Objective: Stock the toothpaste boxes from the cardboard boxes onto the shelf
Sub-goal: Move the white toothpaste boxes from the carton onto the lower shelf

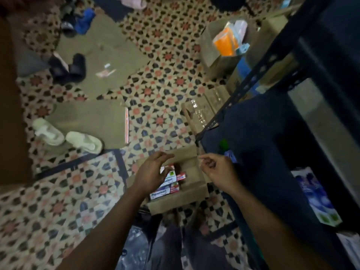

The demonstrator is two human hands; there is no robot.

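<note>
An open cardboard box (175, 201) sits on the patterned floor below me, holding red-and-white toothpaste boxes (165, 189). My left hand (152, 172) hovers just above those toothpaste boxes, fingers spread and curved, holding nothing. My right hand (218, 170) is to the right, over the box's right flap, fingers loosely apart and empty. The dark metal shelf (272, 61) rises along the right side, with blue-and-white boxes (315, 193) lying on a lower level.
Flattened cardboard sheets (109, 59) lie on the tiled floor with white slippers (68, 137) and black sandals (68, 68). Another cardboard box with orange packets (226, 41) stands near the shelf. A taped box (202, 110) sits by the shelf's post.
</note>
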